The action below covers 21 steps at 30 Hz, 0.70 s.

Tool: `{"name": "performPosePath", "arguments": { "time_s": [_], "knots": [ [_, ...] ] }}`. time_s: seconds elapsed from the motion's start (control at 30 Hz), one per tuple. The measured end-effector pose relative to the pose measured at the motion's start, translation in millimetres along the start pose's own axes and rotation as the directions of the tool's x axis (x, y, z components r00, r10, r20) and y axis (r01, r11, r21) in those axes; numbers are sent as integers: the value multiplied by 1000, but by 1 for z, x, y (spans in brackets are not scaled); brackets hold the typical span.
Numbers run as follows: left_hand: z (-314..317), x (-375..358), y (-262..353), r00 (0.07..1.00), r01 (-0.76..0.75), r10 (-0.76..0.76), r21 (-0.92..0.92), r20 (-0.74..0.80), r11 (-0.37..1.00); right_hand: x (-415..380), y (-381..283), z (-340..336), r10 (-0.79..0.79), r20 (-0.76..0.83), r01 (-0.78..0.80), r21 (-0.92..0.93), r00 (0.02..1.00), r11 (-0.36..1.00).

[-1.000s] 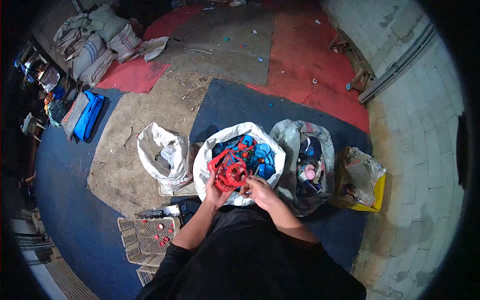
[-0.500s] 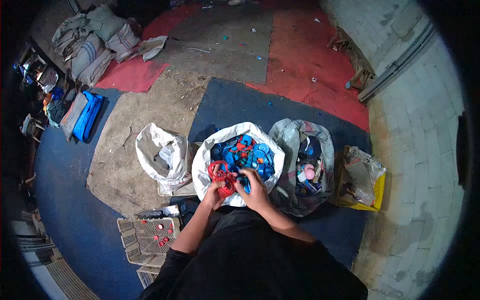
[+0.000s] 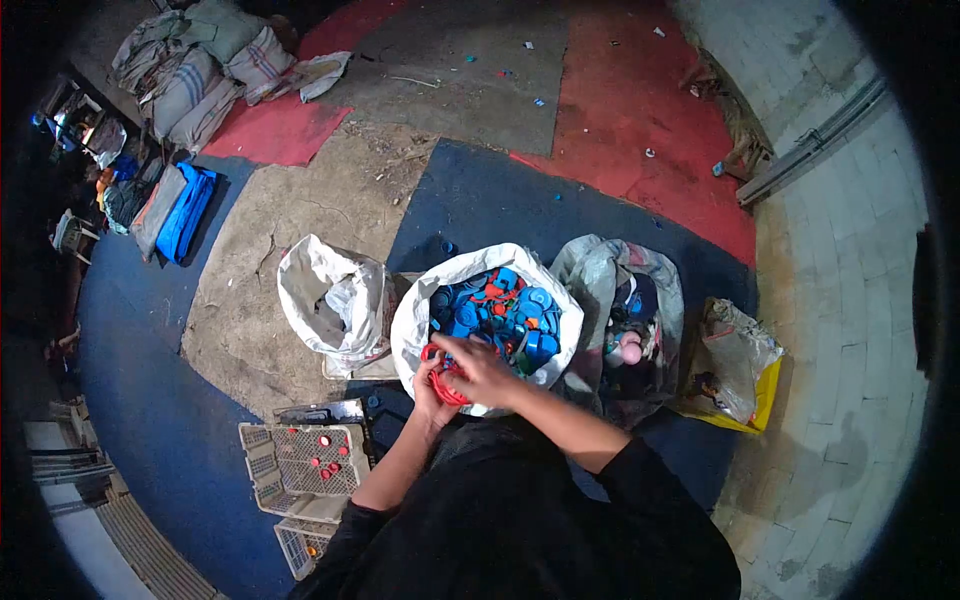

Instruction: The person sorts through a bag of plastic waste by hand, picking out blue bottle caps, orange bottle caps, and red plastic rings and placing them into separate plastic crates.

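Note:
My left hand (image 3: 431, 402) is closed around a bunch of red plastic loops (image 3: 447, 390) at the near rim of a white sack (image 3: 408, 345). Reaching across from the right, my right hand (image 3: 480, 375) is a little blurred, its fingers and thumb around the upper part of the same loops. Part of the red bunch is hidden by my fingers. Below and beyond my hands, the sack is filled with mostly blue plastic caps (image 3: 540, 345), mixed with some red, orange and green pieces.
Another white sack (image 3: 300, 300) stands left, a greyish sack (image 3: 580, 270) with mixed plastics right. Farther right is a yellow container (image 3: 768, 395) holding clear plastic. A beige crate (image 3: 262, 470) with several red caps sits near left. A block wall (image 3: 840, 300) bounds the right side.
My right hand has moved left, from beside the red loops to over them. The view has shifted slightly, so the sacks appear a little farther right.

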<state>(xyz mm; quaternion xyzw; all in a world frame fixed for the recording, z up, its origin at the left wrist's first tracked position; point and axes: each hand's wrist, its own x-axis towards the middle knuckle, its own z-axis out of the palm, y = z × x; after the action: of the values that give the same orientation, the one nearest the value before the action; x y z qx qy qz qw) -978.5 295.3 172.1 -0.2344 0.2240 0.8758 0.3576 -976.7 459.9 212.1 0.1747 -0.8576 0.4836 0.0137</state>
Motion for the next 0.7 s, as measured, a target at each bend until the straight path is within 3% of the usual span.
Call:
{"name": "performPosePath", "arguments": {
  "time_s": [0.03, 0.07, 0.13, 0.2, 0.27, 0.53, 0.7],
  "knots": [
    [-1, 2, 4, 999, 0, -2, -27, -50, 1000, 4, 18, -1, 102, -81, -95, 82, 992, 992],
    [2, -2, 11, 994, -48, 44, 39, 99, 998, 8, 38, -5, 206, -150, -181, 169, 967, 969],
    [-6, -2, 21, 999, -30, 29, 14, 39, 999, 15, 75, -29, 314, -349, -355, -61, 883, 933],
    [-19, -1, 28, 998, -66, 64, 111, 20, 992, 2, 147, -44, 378, -231, -441, -395, 897, 806],
    [-22, -2, 34, 997, -80, 80, 227, 8, 971, 4, 159, -62, 263, -147, -298, -582, 954, 756],
    [-22, 3, 28, 996, -89, 89, 181, 7, 979, 15, 171, -45, 395, -157, -371, -745, 905, 554],
    [-20, 0, 32, 995, -96, 99, 235, -1, 967, 4, 153, -56, 294, -111, -291, -664, 949, 689]
  ]
}}
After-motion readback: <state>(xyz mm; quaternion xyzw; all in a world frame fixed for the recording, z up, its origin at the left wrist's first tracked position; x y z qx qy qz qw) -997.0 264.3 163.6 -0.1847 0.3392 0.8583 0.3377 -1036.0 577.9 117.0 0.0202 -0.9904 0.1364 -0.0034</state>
